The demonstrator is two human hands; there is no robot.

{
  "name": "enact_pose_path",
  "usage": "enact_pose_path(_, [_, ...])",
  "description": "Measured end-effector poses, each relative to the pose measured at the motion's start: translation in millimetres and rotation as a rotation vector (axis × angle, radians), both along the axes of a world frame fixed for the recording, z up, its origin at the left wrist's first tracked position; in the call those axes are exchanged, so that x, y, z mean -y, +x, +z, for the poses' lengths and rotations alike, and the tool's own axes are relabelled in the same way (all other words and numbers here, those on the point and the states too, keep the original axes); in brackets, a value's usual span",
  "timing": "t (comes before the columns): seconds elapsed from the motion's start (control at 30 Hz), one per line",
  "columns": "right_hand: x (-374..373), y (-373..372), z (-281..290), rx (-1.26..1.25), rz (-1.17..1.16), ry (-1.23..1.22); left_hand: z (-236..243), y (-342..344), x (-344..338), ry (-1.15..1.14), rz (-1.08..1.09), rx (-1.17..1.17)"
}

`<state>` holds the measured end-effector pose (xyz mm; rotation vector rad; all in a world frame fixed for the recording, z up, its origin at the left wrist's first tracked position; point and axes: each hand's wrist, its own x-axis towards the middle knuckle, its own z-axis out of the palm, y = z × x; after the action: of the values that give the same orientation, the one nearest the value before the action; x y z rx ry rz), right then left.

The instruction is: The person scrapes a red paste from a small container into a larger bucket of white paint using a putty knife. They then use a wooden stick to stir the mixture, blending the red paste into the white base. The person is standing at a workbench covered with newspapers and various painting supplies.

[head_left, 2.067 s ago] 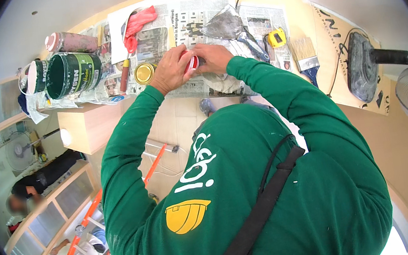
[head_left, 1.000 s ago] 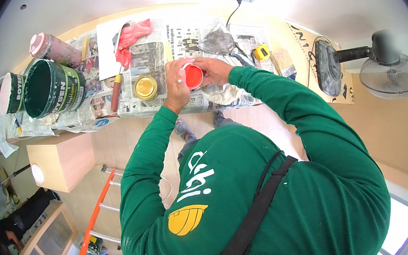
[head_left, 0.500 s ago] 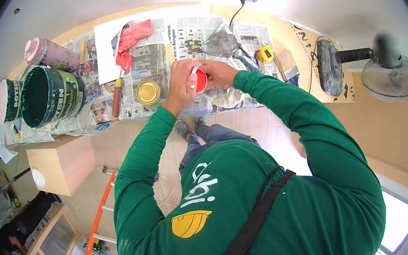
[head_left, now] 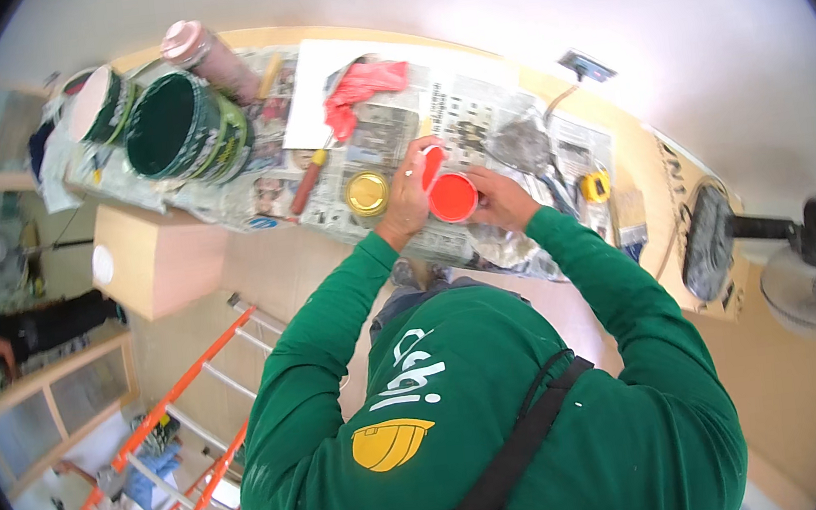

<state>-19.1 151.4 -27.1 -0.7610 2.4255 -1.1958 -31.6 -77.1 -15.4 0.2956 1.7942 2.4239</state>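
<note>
My left hand (head_left: 408, 196) pinches a small lid (head_left: 432, 166) with a red face and a pale edge, tilted up on its side. Right next to it, my right hand (head_left: 504, 200) grips a round tub (head_left: 453, 197) by its right side. The tub is bright red across its top; whether that is its contents or its lining I cannot tell. Both hands are above the newspaper-covered table (head_left: 392, 128). Left of my left hand stands a gold-topped round tin (head_left: 367, 193). Beyond it lie a tool with a red handle (head_left: 309, 183) and a crumpled pink-red cloth or glove (head_left: 364, 89).
A dark green bucket (head_left: 232, 142), a second lidded bucket (head_left: 92, 107) and a pink tumbler (head_left: 208, 61) stand left. A yellow tape measure (head_left: 594, 186), a paintbrush (head_left: 631, 211) and a fan (head_left: 803, 260) are right. An orange ladder (head_left: 159, 414) and another person (head_left: 44, 329) are lower left.
The lid has come away from the tub, and my hands are farther apart. More of the tub's red top shows. The whole view has turned and shifted.
</note>
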Motion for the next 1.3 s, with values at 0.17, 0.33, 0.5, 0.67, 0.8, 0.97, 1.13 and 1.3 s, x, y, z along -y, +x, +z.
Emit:
enact_pose_path(0.17, [-23, -6, 32, 0.135, -0.25, -0.057, 43, 1, 30, -0.085, 0.285, -0.123])
enact_pose_path(0.33, [23, -55, 52, -0.077, -0.514, -0.011, 87, -8, 105, 0.639, 0.268, 0.165])
enact_pose_path(0.5, [86, -109, 33, 0.103, -0.346, 0.667, 123, -24, 204, 0.661, 0.275, -0.019])
enact_pose_path(0.67, [88, -125, -31, 0.029, -0.416, 0.77, 148, -47, 324, 0.599, 0.35, -0.109])
enact_pose_path(0.8, [87, -110, -7, 0.323, -0.577, 0.695, 151, -66, 417, 0.543, 0.424, -0.077])
enact_pose_path(0.97, [113, -92, 72, 0.203, -0.897, 0.193, 151, -89, 471, 0.42, 0.376, 0.026])
enact_pose_path(1.13, [257, -91, 218, -0.104, -0.856, -0.137, 147, -119, 464, 0.401, 0.105, 0.031])
enact_pose_path(1.3, [384, -111, 261, -0.07, -0.644, -0.263, 156, -132, 442, 0.347, 0.043, 0.095])
